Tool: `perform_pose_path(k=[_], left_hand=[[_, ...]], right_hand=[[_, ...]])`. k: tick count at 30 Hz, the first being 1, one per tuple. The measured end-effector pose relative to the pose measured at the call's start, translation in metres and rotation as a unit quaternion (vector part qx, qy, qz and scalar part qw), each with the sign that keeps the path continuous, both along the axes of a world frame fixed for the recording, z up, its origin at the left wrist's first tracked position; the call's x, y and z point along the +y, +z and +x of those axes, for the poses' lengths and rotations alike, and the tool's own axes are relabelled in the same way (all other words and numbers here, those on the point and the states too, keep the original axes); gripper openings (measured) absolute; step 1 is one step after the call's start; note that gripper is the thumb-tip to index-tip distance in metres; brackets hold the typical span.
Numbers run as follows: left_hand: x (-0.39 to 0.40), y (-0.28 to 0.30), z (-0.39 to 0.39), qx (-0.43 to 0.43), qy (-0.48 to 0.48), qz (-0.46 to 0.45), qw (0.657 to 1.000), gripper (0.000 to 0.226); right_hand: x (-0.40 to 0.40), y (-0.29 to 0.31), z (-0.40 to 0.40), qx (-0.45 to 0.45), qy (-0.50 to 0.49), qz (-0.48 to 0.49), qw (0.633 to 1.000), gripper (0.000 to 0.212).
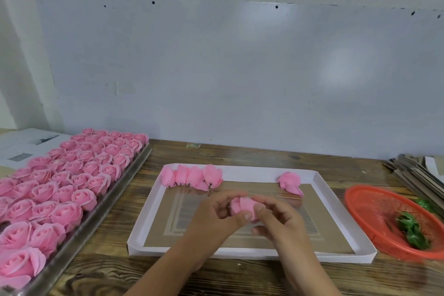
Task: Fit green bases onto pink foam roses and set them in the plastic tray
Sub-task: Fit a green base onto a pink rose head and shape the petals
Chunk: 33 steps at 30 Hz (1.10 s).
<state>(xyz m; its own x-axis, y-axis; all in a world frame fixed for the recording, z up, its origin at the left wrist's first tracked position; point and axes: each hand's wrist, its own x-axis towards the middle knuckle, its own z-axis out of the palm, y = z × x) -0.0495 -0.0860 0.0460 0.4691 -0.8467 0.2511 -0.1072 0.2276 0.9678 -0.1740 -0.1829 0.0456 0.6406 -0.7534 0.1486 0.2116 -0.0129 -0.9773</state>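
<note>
Soft even light, faint wall glare, perhaps motion-blurred hands [245, 218], bowed wide-angle edges
</note>
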Motion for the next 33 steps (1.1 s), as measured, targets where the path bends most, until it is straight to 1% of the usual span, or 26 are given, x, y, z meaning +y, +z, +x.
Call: perform_pose_path(k=[2, 4, 7, 11, 13, 17, 19, 21, 23, 25, 29, 31, 33], left_hand=[[-0.0018, -0.0036, 0.0019, 0.001, 0.012, 0.003, 1.000, 0.045], [-0.0028, -0.0067, 0.0031, -0.029, 0.015, 0.010, 0.999, 0.051], [-0.0027, -0.0086, 0.0049, -0.064, 0.020, 0.027, 0.997, 0.056], [-0.0019, -0.0097, 0.0060, -0.075, 0.023, 0.039, 0.996, 0.058], [-0.0017, -0.0103, 0.0046, -0.080, 0.025, 0.040, 0.996, 0.054], [-0.0012, -0.0112, 0.0031, -0.089, 0.026, 0.025, 0.995, 0.029], [-0.0010, -0.0100, 0.0033, -0.086, 0.029, 0.031, 0.995, 0.024], [-0.0011, -0.0095, 0.0043, -0.061, 0.030, 0.038, 0.997, 0.023], [-0.0003, -0.0084, 0.0058, -0.038, 0.035, 0.039, 0.998, 0.023], [0.0003, -0.0079, 0.0070, -0.024, 0.027, 0.039, 0.999, 0.025], [0.0004, -0.0069, 0.0065, -0.016, 0.010, 0.036, 0.999, 0.032], [0.0005, -0.0061, 0.0054, -0.017, 0.009, 0.032, 0.999, 0.033], [0.0010, -0.0052, 0.0045, -0.020, 0.007, 0.027, 0.999, 0.033]], right_hand=[[-0.0034, -0.0019, -0.0003, -0.001, -0.009, 0.018, 1.000, 0.021], [-0.0052, -0.0033, -0.0001, -0.001, -0.009, 0.030, 1.000, 0.020], [-0.0043, -0.0037, -0.0003, 0.013, 0.000, 0.019, 1.000, 0.016], [-0.0040, -0.0061, 0.0007, 0.027, 0.001, 0.012, 1.000, 0.014], [-0.0047, -0.0064, 0.0012, 0.023, 0.000, 0.020, 1.000, 0.011], [-0.0063, -0.0054, 0.0000, 0.032, 0.012, 0.023, 0.999, 0.005], [-0.0063, -0.0054, -0.0001, 0.044, 0.006, 0.016, 0.999, 0.008], [-0.0054, -0.0061, 0.0005, 0.048, 0.002, 0.012, 0.999, 0.018], [-0.0039, -0.0056, 0.0006, 0.040, 0.018, 0.007, 0.999, 0.025], [-0.0035, -0.0048, 0.0002, 0.023, 0.038, 0.017, 0.999, 0.025], [-0.0047, -0.0038, 0.0000, 0.011, 0.065, 0.053, 0.996, 0.016], [-0.0053, -0.0042, -0.0001, 0.023, 0.067, 0.046, 0.996, 0.027], [-0.0053, -0.0039, 0.0002, 0.040, 0.061, 0.036, 0.997, 0.033]])
